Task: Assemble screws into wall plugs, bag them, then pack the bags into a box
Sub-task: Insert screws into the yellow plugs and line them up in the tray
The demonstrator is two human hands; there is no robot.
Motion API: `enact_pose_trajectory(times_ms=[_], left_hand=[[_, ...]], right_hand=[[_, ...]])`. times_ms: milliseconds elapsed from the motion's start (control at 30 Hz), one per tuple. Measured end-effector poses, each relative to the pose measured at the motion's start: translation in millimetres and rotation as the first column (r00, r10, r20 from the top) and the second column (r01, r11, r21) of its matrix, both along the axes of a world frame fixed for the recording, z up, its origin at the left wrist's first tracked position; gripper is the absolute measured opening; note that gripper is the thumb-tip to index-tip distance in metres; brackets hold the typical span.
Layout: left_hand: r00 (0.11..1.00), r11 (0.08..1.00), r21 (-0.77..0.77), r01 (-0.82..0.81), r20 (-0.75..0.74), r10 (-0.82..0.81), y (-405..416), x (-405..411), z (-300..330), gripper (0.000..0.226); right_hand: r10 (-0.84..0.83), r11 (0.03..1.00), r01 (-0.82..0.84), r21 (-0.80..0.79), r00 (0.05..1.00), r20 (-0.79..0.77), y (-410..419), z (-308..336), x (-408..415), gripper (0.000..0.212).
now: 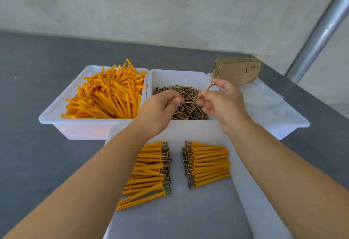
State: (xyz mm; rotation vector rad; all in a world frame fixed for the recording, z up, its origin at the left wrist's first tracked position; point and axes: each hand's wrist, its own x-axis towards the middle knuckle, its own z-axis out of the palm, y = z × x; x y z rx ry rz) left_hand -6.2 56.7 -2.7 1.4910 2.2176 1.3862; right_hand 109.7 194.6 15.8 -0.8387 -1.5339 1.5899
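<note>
Fingers of right hand [224, 103] pinching a screw [203, 94], left hand [160, 108] fingers curled round an orange plug [177, 97]

Bright, even daylight, soft and diffuse; no hard shadows. Only faint soft shade under the white trays [90, 125] on the grey worktop [37, 87]. Specular streak on the metal pole [321, 31] at approx. 2 o'clock. White tray rims near blown out, little detail. Wide-angle distortion: forearms stretch toward 7 and 5 o'clock, worktop edge bows, pole leans. Centre sharp; hands [160, 106] slightly soft w/ motion blur. Corners softer, wall [170, 2] smeared, compression visible.
</note>
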Motion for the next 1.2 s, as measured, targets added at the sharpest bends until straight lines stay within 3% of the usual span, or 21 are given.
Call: enact_pose_trajectory(times_ms=[133,333,667,800,900,1000,1133,1200], left_hand=[[0.995,0.998,-0.035,0.057,0.080,-0.054,-0.1,10.2,-2.1,0.020],[0.955,0.988,0.024,0.152,0.255,-0.153,1.3,12.7,-1.6,0.022],[0.909,0.983,0.039,0.180,0.376,-0.181,1.6,14.5,0.3,0.025],[0.897,0.982,0.024,0.187,0.404,-0.181,1.1,15.8,0.8,0.025],[0.924,0.990,0.032,0.138,0.356,-0.140,0.2,16.0,1.3,0.024],[0.959,0.993,0.071,0.089,0.264,-0.105,-0.2,14.9,3.0,0.020],[0.920,0.966,0.096,0.241,0.295,-0.259,-3.2,20.4,7.1,0.008],[0.931,0.947,0.024,0.320,0.176,-0.319,-3.0,25.4,6.3,0.006]], right_hand=[[-0.020,0.998,0.025,0.057,0.996,-0.086,-17.7,-2.1,1.2,0.033],[-0.047,0.929,0.093,0.358,0.990,-0.133,-28.1,2.6,0.5,0.036],[-0.013,0.922,0.064,0.382,0.991,-0.134,-19.6,-3.7,4.3,0.036],[0.079,0.896,-0.062,0.441,0.997,-0.021,-20.9,-8.9,4.1,0.034],[0.127,0.857,-0.136,0.497,0.991,0.052,-19.8,-9.1,5.0,0.015],[0.193,0.882,-0.199,0.428,0.979,0.059,-16.8,-4.7,8.5,0.031],[0.048,0.948,-0.031,0.317,0.998,-0.045,-3.7,-0.9,15.7,0.035],[-0.034,0.961,0.043,0.272,0.999,-0.038,2.8,-4.2,19.1,0.034]])
